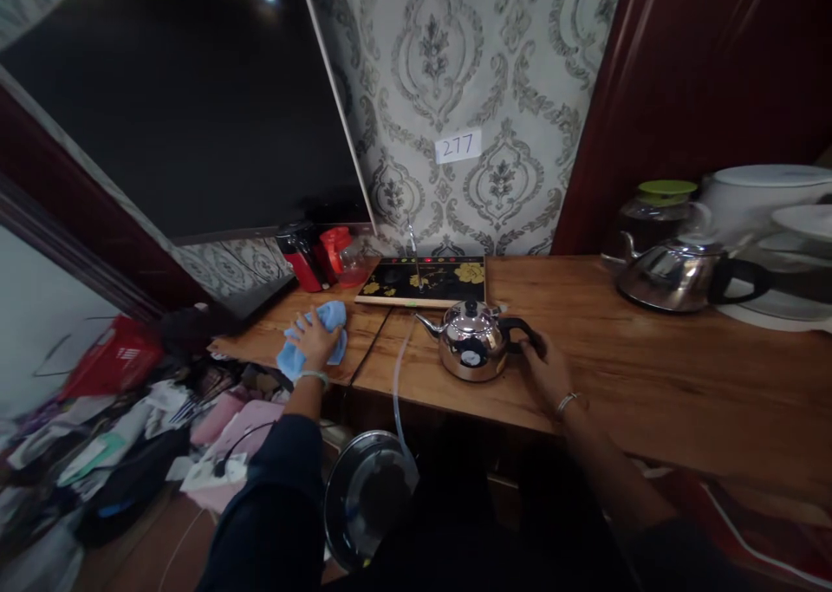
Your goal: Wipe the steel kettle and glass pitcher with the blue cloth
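My right hand (549,368) is closed around the black handle of the small steel kettle (473,339), which stands upright on the wooden counter (650,384) just in front of the black tea tray (425,280). The kettle's long axis runs across me: spout pointing toward my left, handle toward my right, so my right hand is the 1 touching it. My left hand (316,339) lies well apart from it on that side, fingers spread and pressed flat on a blue cloth (310,339). A clear tube (399,375) hangs over the counter edge between my 2 hands.
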Demonstrator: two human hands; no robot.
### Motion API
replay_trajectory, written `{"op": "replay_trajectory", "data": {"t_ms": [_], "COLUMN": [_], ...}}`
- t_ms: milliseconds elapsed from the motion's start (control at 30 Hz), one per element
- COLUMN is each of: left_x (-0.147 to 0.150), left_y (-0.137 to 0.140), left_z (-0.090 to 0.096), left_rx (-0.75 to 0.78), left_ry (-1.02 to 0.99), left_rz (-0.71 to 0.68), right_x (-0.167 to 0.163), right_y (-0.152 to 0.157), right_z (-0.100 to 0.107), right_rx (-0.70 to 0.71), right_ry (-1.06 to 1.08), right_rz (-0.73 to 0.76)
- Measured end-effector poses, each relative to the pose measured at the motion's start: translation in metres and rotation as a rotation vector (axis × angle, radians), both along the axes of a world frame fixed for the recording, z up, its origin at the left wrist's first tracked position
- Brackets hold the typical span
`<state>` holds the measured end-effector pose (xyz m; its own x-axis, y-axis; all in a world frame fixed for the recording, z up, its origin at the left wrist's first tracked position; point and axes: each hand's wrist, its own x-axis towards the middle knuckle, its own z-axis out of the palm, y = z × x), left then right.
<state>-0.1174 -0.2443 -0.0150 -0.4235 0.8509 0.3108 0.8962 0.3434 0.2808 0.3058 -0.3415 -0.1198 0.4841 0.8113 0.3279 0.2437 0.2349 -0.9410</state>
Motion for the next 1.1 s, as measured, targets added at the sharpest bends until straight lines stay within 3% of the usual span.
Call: {"op": "replay_trajectory", "data": {"t_ms": [100, 233, 300, 400, 467, 567, 700, 800, 967, 1100], "left_x": [-0.008, -0.016, -0.019, -0.018, -0.009, 0.016, 0.067, 0.111, 0.183, 0.222], "left_y": [0.004, 0.008, 0.006, -0.008, -0.029, -0.073, -0.128, -0.144, -0.129, -0.111], "left_z": [-0.003, -0.003, 0.000, 0.009, 0.015, 0.025, 0.032, 0.032, 0.017, -0.015], "left_rx": [-0.135, -0.058, 0.033, 0.256, 0.444, 0.607, 0.625, 0.626, 0.656, 0.535], "left_ry": [-0.063, -0.121, -0.264, -0.632, -0.841, -0.925, -0.805, -0.704, -0.341, -0.071], "left_rz": [0.002, 0.018, 0.039, 0.019, -0.035, -0.186, -0.281, -0.424, -0.797, -0.925], "right_x": [0.000, -0.002, -0.004, -0.006, -0.006, -0.003, -0.001, -0.002, -0.002, -0.001], "right_y": [0.000, -0.001, -0.002, -0.001, 0.001, 0.004, 0.006, 0.005, 0.006, 0.008], "right_z": [0.000, 0.006, 0.009, 0.011, 0.010, 0.007, 0.005, 0.007, 0.008, 0.006], "right_rx": [0.004, -0.006, 0.005, 0.027, 0.030, 0.023, 0.046, 0.035, 0.013, -0.001], "right_ry": [-0.031, -0.057, -0.052, -0.044, -0.026, -0.013, -0.017, -0.011, -0.034, -0.053], "right_rz": [0.001, 0.000, -0.003, -0.013, -0.010, 0.002, 0.012, 0.013, 0.003, -0.003]}}
